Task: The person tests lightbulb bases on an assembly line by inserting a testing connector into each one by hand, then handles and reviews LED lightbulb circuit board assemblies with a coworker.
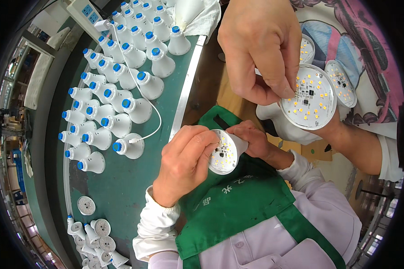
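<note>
Bulb over the apron was gripped by the right hand, apparently baring its board to the pinching left hand.

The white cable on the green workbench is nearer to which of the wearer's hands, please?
Left: the left hand is nearer, just right of the white cable in the picture; the right hand is farther right, past the LED bulb.

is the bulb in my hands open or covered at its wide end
Open: the bulb has no cover over its wide end; the circuit board shows bare, its yellow chips in plain view.
</note>
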`<action>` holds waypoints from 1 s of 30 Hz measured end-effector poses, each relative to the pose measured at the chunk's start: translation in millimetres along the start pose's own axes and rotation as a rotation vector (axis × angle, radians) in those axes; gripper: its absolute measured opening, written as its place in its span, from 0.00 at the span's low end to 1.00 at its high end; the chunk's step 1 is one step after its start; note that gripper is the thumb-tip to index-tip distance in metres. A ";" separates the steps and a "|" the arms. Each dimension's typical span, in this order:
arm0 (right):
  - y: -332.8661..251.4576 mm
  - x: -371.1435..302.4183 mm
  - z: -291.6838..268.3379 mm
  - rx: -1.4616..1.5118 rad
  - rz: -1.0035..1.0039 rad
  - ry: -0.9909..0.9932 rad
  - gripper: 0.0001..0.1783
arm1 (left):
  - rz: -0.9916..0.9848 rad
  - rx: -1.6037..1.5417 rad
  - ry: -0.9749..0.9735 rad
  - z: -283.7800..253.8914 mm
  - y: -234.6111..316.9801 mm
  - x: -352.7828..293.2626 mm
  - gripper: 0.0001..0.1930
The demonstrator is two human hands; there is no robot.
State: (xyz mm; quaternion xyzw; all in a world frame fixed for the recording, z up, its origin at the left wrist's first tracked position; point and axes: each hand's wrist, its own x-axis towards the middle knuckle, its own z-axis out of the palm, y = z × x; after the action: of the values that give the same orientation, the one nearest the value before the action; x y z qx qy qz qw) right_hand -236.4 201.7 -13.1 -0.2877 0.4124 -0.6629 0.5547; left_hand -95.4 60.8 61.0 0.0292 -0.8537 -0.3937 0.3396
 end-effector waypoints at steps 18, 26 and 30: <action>1.3 1.4 7.3 -0.095 -0.017 0.166 0.23 | 0.043 -0.002 0.009 0.5 -0.2 0.4 0.09; 2.6 -2.5 -9.1 -0.723 -0.423 0.003 0.13 | 0.050 0.060 0.000 -0.9 -2.5 1.7 0.09; 5.9 -3.1 -11.6 -0.705 -0.363 0.018 0.10 | 0.048 0.073 0.014 -0.7 -3.8 6.1 0.11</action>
State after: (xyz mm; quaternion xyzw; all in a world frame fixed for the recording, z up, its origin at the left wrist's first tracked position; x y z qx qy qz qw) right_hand -242.5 207.2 -23.7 -0.5229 0.5618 -0.5706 0.2922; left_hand -100.5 55.8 62.1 0.0238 -0.8656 -0.3537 0.3536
